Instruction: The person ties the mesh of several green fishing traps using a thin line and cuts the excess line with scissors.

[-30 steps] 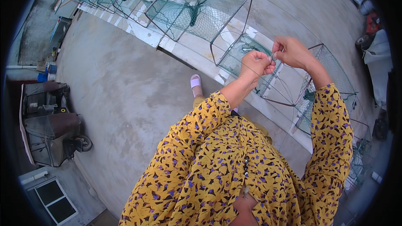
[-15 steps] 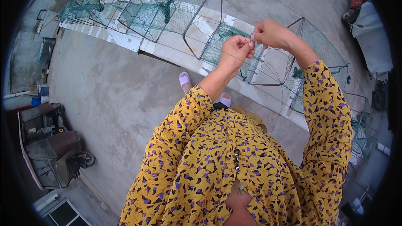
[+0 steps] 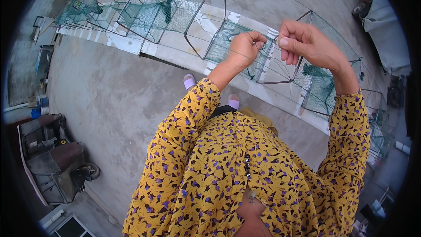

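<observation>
In front of me a long folding net trap, made of dark rectangular metal frames and green mesh, stretches from upper left to right. My left hand is above one of its mesh panels, thumb and fingers pinched on a thin cord. To its right, my right hand is raised with thumb and forefinger pressed together, its other fingers loosely curled. Fine strands run between and below the hands; the one in my right fingertips is barely visible. Gathered green netting hangs within the frame below my right hand.
Under the trap lies a pale strip of slabs on the concrete floor. A three-wheeled vehicle stands at left. At upper right is a grey-covered vehicle. My feet in lilac slippers are beside the slabs.
My hands were together at the fingertips and are now apart. The right hand has moved right and turned, showing its curled fingers; the left has shifted slightly left.
</observation>
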The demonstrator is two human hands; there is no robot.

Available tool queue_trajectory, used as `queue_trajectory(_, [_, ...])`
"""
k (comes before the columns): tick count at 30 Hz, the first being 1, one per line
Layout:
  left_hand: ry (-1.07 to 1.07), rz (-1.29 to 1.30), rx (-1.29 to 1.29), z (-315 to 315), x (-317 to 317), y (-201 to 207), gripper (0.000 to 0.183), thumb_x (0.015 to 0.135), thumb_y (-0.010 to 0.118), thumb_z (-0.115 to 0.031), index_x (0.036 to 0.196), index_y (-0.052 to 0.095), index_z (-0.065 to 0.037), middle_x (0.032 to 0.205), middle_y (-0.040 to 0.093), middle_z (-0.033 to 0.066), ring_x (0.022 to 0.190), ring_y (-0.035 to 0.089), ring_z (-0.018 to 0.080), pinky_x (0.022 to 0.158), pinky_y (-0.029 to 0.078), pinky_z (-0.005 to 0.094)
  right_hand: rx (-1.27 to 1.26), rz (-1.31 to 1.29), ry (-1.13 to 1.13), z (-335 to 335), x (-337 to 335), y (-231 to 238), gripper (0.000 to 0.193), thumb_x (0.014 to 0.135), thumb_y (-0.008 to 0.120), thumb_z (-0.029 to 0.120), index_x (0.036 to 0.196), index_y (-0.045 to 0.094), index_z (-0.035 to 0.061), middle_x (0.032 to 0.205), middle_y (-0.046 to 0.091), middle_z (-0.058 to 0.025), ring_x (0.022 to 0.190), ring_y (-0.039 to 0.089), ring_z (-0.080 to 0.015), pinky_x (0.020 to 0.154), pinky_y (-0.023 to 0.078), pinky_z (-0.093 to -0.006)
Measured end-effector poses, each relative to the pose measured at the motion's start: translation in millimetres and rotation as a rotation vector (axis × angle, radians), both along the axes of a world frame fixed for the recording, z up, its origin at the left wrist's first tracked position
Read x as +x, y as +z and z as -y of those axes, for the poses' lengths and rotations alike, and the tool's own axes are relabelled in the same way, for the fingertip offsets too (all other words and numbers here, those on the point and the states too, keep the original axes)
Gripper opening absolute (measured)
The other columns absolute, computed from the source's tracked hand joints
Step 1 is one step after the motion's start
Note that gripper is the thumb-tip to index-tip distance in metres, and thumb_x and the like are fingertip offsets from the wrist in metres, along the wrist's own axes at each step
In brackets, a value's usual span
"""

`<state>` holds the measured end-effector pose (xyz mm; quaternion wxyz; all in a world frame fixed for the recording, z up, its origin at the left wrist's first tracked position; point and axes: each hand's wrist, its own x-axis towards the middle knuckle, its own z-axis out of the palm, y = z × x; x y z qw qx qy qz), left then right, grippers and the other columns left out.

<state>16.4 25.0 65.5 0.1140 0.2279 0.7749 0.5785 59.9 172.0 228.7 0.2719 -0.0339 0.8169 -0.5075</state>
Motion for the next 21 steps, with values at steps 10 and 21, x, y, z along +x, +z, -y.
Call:
queue_trajectory(10, [0.096, -0.082, -0.079, -16, -13, 10, 0.004, 0.075, 0.06, -0.011, 0.075, 0.062, -0.007, 0.069, 0.062, 0.0117, 0.067, 0.06, 0.0295, 0.059, 0.046, 0.0359, 0.12, -0.292, 0.172, 12, 29, -8, 0.016, 0.085, 0.054, 0.013, 0.074, 0.046, 0.0051, 0.056, 0.045, 0.0013, 0.049, 0.041, -0.006, 0.047, 0.034, -0.0233])
queue_trajectory(21, [-0.348, 0.051, 0.153, -42, -49, 38, 0.011, 0.081, 0.06, -0.015, 0.089, 0.061, -0.007, 0.082, 0.058, 0.0034, 0.066, 0.053, 0.0099, 0.062, 0.045, 0.0252, -0.19, -0.264, -0.755, -74, -48, -15, 0.016, 0.088, 0.053, 0.022, 0.088, 0.052, 0.0062, 0.073, 0.057, -0.0009, 0.059, 0.054, -0.0069, 0.054, 0.045, -0.0191])
